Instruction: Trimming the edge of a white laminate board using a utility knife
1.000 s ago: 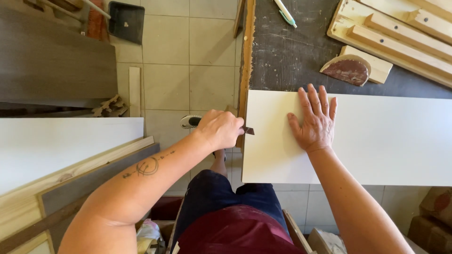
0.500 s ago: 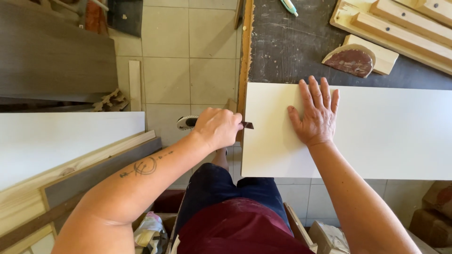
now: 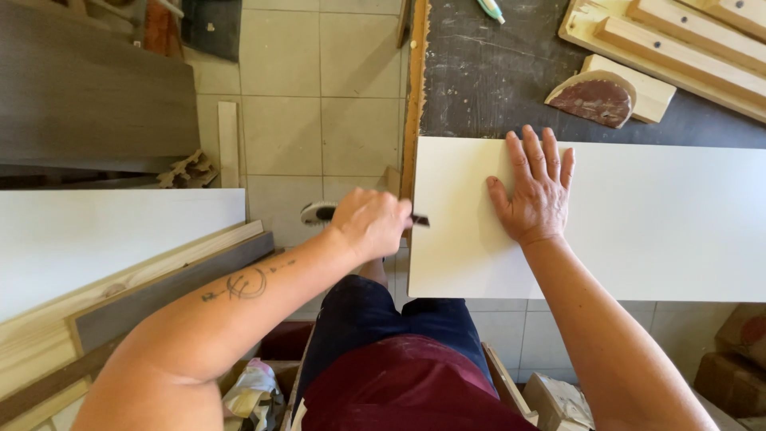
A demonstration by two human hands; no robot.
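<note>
A white rectangular board (image 3: 638, 223) lies across the dark workbench (image 3: 495, 88), its near edge hanging over the floor. My right hand (image 3: 536, 191) rests flat on the board near its left end, fingers spread. My left hand (image 3: 371, 223) is closed around a small dark tool (image 3: 419, 220) whose tip touches the board's left edge. Most of the tool is hidden inside the fist.
A rounded reddish-brown wooden piece (image 3: 594, 97) and a pale wood frame (image 3: 686, 48) lie at the back of the bench. More boards (image 3: 112, 239) are stacked at the left over the tiled floor (image 3: 319, 104). Cardboard boxes (image 3: 734, 359) sit at lower right.
My left hand and the tool stay at the board's left edge, sliding slightly along it. The right hand remains pressed flat. The view has shifted a little.
</note>
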